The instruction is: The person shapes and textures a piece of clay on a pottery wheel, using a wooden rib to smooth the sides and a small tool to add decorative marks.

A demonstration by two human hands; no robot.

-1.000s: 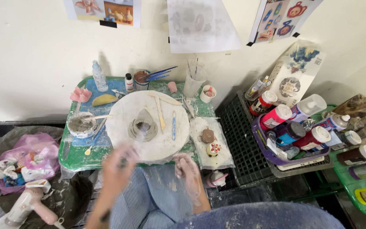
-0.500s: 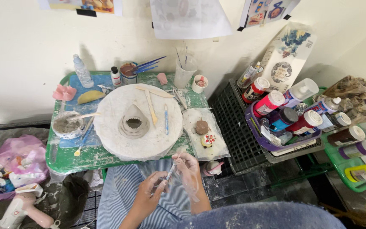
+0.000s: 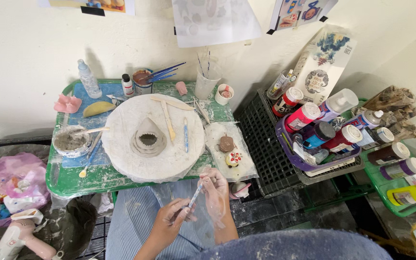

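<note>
Clay, grey and unpainted, shaped into a small cone-like piece with a toothed opening (image 3: 148, 139), sitting in the middle of a round white board (image 3: 155, 137) beyond both hands on a low green table (image 3: 97, 177). Formed already, judging by the clean notched mouth; no colour on it yet, so finishing and painting seemingly left. Closer in, over a blue-striped lap, left hand (image 3: 169, 225) closed around the lower end of a thin blue-and-white modelling tool (image 3: 194, 196), right hand (image 3: 216, 192) pinching its upper end with clay-smeared fingertips, possibly wiping or adjusting it. Farther out on the board, wooden sticks (image 3: 168, 118) and a second blue-handled tool (image 3: 186, 135) lying loose. Just beyond the right hand, a plastic-covered sheet (image 3: 230, 153) carrying a brown clay lump and a small white piece dotted with red, apparently further along. Beyond the left hand and off to its side, a bowl of grey slip (image 3: 71, 140) with a stick resting in it, then a yellow sponge, a pink mould, a clear water bottle (image 3: 88, 79) and a jar of brushes (image 3: 143, 81) against the pale wall. Out past the right hand, a black crate bearing a purple tray of paint bottles (image 3: 321, 127), more bottles in a green tray farther on. Paper sheets taped to the wall above; dusty floor, pink plastic bag and a pale hair dryer (image 3: 22, 236) low beside the left arm.
</note>
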